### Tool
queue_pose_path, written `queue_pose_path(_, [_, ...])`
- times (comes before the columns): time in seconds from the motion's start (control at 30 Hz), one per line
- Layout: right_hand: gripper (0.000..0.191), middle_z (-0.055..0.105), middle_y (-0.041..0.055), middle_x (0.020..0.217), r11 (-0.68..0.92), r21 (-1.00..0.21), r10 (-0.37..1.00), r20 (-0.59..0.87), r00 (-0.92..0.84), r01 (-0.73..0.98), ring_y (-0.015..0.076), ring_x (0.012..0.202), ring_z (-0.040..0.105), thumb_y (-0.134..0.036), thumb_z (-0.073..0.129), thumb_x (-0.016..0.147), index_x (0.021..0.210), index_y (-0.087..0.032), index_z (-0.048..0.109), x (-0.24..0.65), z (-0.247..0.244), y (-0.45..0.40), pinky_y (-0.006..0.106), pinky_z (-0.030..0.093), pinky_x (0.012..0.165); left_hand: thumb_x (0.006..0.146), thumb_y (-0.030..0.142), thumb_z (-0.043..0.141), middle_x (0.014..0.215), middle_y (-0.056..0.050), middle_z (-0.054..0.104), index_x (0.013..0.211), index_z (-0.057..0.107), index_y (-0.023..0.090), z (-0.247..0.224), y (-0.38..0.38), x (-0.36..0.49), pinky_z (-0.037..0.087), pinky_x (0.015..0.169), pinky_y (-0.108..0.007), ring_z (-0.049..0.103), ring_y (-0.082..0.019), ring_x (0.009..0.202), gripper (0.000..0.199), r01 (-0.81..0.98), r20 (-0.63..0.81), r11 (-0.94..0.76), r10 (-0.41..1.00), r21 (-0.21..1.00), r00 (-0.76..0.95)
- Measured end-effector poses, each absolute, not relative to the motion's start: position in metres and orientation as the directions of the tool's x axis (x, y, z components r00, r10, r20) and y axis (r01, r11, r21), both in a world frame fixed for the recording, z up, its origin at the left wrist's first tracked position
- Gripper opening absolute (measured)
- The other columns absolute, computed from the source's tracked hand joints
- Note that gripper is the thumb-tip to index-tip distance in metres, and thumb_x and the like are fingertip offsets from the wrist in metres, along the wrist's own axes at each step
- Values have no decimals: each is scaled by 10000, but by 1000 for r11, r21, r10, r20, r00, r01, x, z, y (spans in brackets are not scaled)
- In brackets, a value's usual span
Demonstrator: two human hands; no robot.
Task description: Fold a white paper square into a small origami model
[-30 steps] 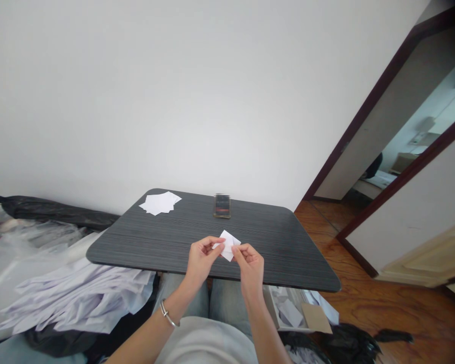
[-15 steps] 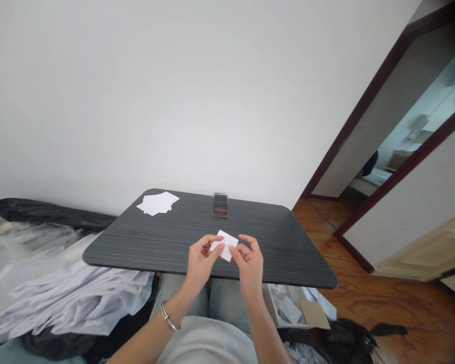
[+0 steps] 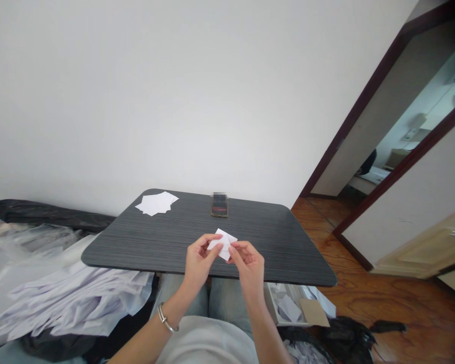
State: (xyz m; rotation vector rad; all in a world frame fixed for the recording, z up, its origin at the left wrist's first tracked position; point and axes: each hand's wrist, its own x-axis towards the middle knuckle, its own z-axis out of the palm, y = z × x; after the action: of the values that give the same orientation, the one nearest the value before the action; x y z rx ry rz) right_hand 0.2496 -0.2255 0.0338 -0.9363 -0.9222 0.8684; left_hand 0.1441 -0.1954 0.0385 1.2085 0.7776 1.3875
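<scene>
Between my two hands is a small folded piece of white paper [image 3: 224, 241], with fold lines showing on its face. It is held just above the near edge of the dark table [image 3: 167, 227]. My left hand [image 3: 200, 255] pinches its left side between thumb and fingers. On the right side, my right hand [image 3: 248, 259] closes on the paper with thumb and index finger. The undersides of the paper and some fingertips are hidden. A silver bangle circles my left wrist.
White paper sheets [image 3: 157, 203] lie overlapping at the table's far left. A pixelated dark phone-like object [image 3: 220, 206] rests near the back edge. Crumpled white fabric or paper [image 3: 79, 298] is heaped at the left. Below right stands a box [image 3: 275, 306] with paper pieces.
My right index finger has come down from its raised position onto the paper's right side. The left hand keeps its pinch, nearly still.
</scene>
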Motion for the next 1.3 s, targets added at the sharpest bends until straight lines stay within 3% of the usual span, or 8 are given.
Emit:
queue_pose_path(0.3, [184,520,-44,502,293,-925,921,205,330,-243,81,465,475,-242,655,648,562,-148,521,253,30,-221,197,366,468,654,241,651,758,-41,631,848,621,119,34,-198,145,463,569,-215,573,-129,635,230,-273,235,-190,961,943,145])
queue_pose_path(0.5, [168,587,-27,553,287,-914,919,178,351,-286,92,497,517,-221,671,628,625,-157,516,251,35,-224,196,386,492,668,242,640,785,-60,643,885,612,114,34,-198,145,475,587,-224,583,-142,665,253,-282,246,-196,957,939,153])
queue_pose_path(0.7, [179,625,-15,593,316,-893,915,196,353,-322,96,526,546,-210,668,645,698,-168,503,252,37,-224,186,401,505,640,202,666,936,-82,652,941,604,132,35,-197,141,487,701,-248,595,-172,829,315,-276,274,-217,943,936,187])
queue_pose_path(0.97, [178,622,-8,604,332,-894,906,213,366,-301,97,529,555,-208,665,651,731,-161,513,255,34,-221,186,404,498,632,233,674,727,-52,677,919,620,100,40,-195,132,510,620,-252,614,-134,610,321,-291,158,-80,954,953,256])
queue_pose_path(1.3, [195,601,-20,617,344,-908,904,252,346,-239,102,545,565,-186,649,664,778,-172,491,255,35,-221,201,418,517,678,254,640,617,3,616,997,590,112,42,-191,127,505,587,-227,592,-109,576,353,-337,144,-12,919,942,368])
